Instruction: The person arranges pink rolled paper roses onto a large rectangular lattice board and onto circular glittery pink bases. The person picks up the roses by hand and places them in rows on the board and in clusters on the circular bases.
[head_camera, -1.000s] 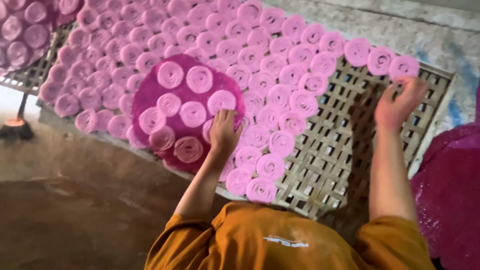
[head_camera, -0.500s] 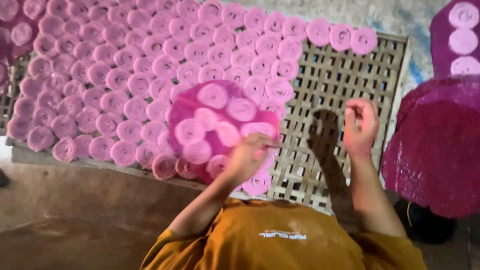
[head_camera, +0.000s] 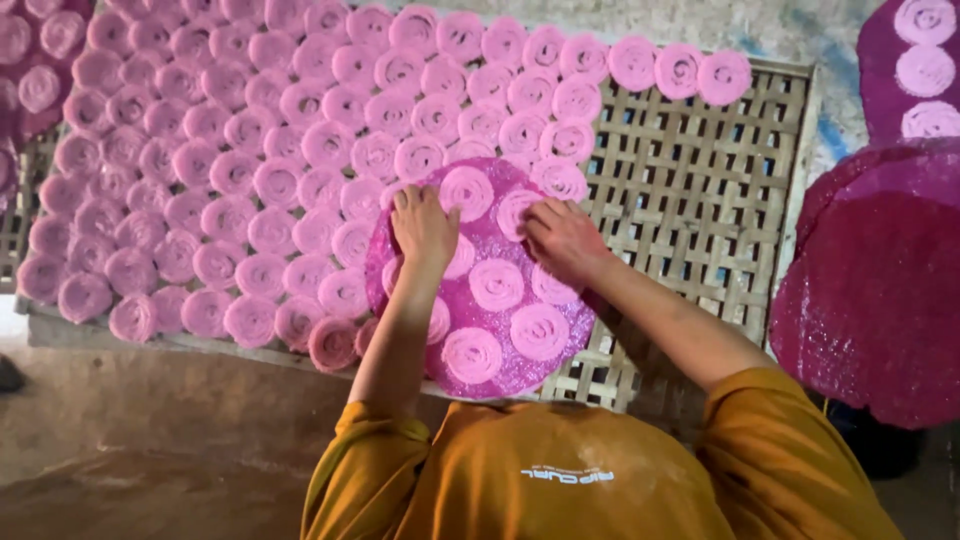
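Both grips flat, fingers spread, clamping nothing: my left hand (head_camera: 422, 228) and right hand (head_camera: 562, 238) press on the round magenta tray (head_camera: 500, 345) carrying pink coiled discs (head_camera: 497, 284). Tray lies over the near edge of the woven bamboo rack (head_camera: 700, 180), amid rows of pink discs (head_camera: 250, 180). Dark magenta trays (head_camera: 880, 290) stacked to the right.

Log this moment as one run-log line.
left hand: flat on round purple tray | right hand: on pink spiral coil at tray's far edge | tray over woven drying rack
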